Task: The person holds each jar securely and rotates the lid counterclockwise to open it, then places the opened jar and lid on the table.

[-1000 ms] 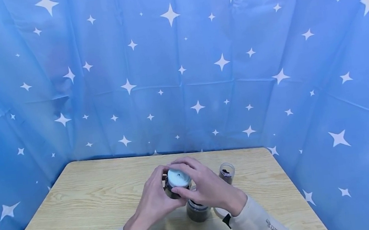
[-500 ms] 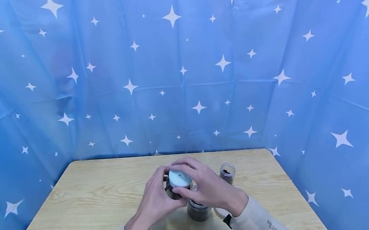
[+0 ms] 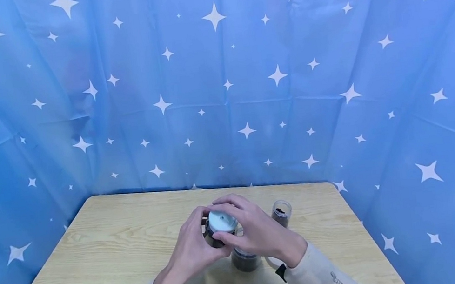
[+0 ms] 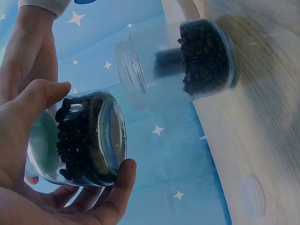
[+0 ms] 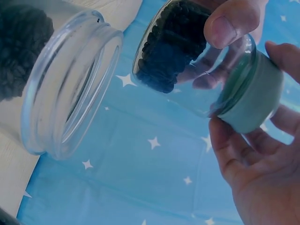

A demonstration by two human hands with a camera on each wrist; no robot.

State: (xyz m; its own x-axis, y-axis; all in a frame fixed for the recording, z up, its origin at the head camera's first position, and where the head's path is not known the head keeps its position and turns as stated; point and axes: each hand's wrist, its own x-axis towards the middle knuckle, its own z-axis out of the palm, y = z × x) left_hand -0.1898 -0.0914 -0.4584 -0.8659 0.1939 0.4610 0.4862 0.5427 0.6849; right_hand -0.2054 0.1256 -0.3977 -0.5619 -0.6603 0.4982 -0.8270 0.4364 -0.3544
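Note:
A small clear glass jar (image 4: 89,140) partly filled with dark beans, which look like coffee beans, is held above the table. Its body is gripped by my left hand (image 3: 192,242), with fingers and thumb wrapped round the glass. On top sits a pale green lid (image 5: 255,96), and my right hand (image 3: 254,228) holds its rim between thumb and fingers. The lid is on the jar's mouth; how tightly, I cannot tell. Just below and to the right stands a wider lidless jar (image 3: 245,261) of dark beans, partly hidden by my right hand.
Farther back on the right, another uncovered glass jar (image 3: 280,214) with dark contents stands on the wooden table (image 3: 129,237). A whitish disc (image 3: 273,262), perhaps a lid, lies partly under my right wrist. A blue star-patterned curtain (image 3: 204,83) surrounds the table's back and sides.
The head view has shifted slightly. Both hands keep the same hold on the jar and its lid, with hardly any visible movement.

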